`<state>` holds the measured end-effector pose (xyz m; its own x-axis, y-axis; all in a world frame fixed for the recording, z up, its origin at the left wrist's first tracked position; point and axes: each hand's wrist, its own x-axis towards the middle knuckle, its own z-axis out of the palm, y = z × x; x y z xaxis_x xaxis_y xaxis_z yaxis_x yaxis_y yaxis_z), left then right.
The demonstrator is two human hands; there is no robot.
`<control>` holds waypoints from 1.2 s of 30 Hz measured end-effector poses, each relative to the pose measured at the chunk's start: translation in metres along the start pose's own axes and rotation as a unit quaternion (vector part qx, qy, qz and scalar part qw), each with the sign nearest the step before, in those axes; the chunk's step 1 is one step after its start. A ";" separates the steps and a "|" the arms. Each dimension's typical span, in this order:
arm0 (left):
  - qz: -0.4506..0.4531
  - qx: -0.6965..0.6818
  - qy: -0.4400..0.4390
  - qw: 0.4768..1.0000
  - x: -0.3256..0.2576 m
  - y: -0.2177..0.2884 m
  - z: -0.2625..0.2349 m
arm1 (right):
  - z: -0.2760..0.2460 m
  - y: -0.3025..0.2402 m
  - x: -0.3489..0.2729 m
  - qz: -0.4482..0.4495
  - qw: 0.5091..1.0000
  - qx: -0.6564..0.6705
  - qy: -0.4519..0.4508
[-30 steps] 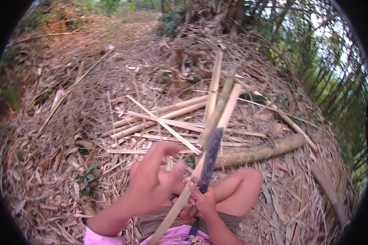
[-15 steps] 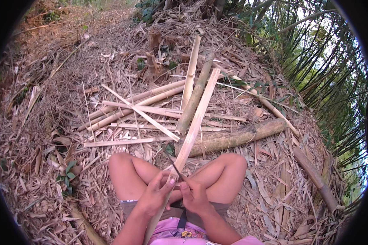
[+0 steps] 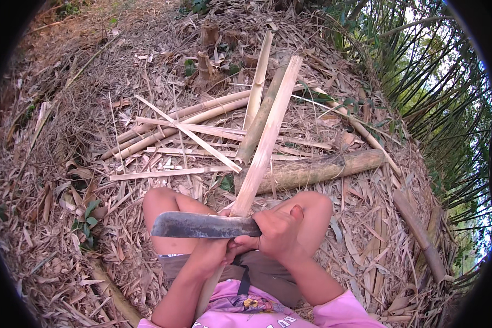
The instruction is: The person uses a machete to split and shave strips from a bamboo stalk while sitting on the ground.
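A long split bamboo strip [image 3: 267, 139] runs from my lap up and away, its pale inner face showing. My left hand [image 3: 217, 252] is closed around its lower part, with the fingers partly hidden beneath a machete [image 3: 194, 226]. My right hand [image 3: 279, 230] grips the machete at its handle, which the fist covers. The broad dark blade lies crosswise over the strip, flat side in view and rounded tip toward the left. Whether the edge touches the strip I cannot tell.
A thick bamboo log [image 3: 322, 172] lies beyond my crossed legs. Several thin bamboo strips [image 3: 175, 174] and poles [image 3: 202, 112] are strewn behind it. Cut stumps [image 3: 205, 71] stand farther off. Dry leaves cover the ground, and bamboo stems [image 3: 448, 82] rise at the right.
The machete blade has swung from edge-on to broadside, now pointing left. My right hand has risen and turned over. The strip's far end sits higher in view.
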<state>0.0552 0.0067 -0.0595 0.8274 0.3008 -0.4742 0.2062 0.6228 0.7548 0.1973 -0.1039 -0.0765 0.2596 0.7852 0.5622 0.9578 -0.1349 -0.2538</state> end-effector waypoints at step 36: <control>-0.069 -0.062 -0.024 0.995 -0.014 -0.003 -0.004 | -0.004 0.066 0.007 0.142 0.987 -0.019 -0.071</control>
<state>0.0409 0.0038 -0.0571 0.8201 0.1734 -0.5453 0.2562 0.7407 0.6210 0.2631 -0.1094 -0.0865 0.5007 0.7891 0.3558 0.8538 -0.3824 -0.3533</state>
